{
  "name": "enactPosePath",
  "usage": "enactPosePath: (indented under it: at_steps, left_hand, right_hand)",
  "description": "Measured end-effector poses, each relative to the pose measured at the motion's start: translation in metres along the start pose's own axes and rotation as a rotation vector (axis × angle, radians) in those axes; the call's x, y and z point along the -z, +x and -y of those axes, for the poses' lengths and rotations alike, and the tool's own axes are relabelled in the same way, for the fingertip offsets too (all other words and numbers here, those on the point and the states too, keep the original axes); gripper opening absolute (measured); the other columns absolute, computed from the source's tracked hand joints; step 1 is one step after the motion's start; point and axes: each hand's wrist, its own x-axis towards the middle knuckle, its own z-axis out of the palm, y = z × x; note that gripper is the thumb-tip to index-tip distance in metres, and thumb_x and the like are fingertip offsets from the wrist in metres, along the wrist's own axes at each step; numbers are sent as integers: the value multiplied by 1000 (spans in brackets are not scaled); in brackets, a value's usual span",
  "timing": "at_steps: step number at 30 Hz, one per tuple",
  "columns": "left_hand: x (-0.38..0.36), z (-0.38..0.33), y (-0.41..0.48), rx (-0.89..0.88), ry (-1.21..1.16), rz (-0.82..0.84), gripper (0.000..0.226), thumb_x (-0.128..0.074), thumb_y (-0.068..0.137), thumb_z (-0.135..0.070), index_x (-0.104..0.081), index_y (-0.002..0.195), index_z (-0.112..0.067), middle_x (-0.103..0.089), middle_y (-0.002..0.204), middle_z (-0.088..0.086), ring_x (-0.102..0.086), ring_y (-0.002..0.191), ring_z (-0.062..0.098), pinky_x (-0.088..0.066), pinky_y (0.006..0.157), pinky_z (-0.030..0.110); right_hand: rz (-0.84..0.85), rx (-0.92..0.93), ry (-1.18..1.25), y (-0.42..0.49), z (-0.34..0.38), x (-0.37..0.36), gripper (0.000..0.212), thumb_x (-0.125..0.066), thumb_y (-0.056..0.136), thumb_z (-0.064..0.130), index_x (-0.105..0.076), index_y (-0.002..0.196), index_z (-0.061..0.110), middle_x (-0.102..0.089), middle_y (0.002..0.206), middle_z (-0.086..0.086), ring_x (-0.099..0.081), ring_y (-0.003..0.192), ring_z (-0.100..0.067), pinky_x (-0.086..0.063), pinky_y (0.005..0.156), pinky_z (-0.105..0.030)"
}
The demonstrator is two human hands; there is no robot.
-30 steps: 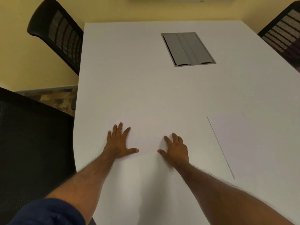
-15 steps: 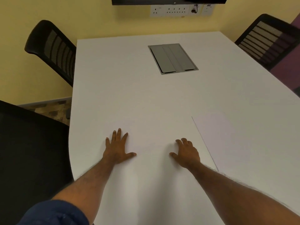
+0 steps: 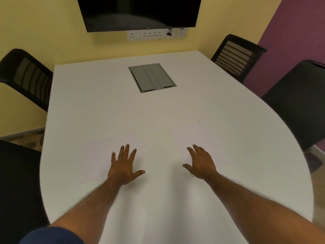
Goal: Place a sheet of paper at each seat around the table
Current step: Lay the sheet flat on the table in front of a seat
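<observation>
- Rests left hand [image 3: 125, 167] flat, fingers straight and spread, grasping nothing, on a sheet of paper [image 3: 98, 161] near the white desk's [image 3: 105, 103] left edge.
- Holds right hand [image 3: 200, 163], likewise released, over the second sheet's [image 3: 198, 138] left edge; contact unclear.

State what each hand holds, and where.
Nothing gripped. Left hand lies flat on the left sheet; right hand spreads over the right sheet at its near edge.
</observation>
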Motion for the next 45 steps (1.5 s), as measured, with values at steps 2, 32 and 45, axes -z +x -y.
enactPosePath:
  at_steps: [2, 32, 45]
  left_hand:
    - [2, -25, -4, 7, 5, -34, 118, 0, 60, -92, 8, 154, -21, 20, 161, 8, 21, 148, 23, 9, 119, 53]
    - [-33, -239, 15, 96, -35, -160, 108, -7, 79, -87, 10, 150, -7, 15, 162, 7, 14, 150, 21, 5, 120, 51]
    - [-44, -232, 94, 239, -30, -82, 106, -7, 79, -85, 21, 147, -10, 24, 160, 6, 22, 148, 20, 9, 120, 51]
  right_hand:
    - [-5, 20, 5, -8, -28, 1, 82, -50, 90, 59, -17, 154, 21, -12, 163, -9, -13, 150, -28, -14, 121, -42]
    - [-4, 203, -88, 12, -239, -12, 101, -12, 74, 85, 2, 156, 26, 13, 164, -5, 14, 151, -23, 15, 117, -47]
    - [62, 248, -107, 118, -227, -22, 86, -41, 85, 72, -21, 152, 20, -16, 160, -11, -16, 145, -30, -15, 115, -47]
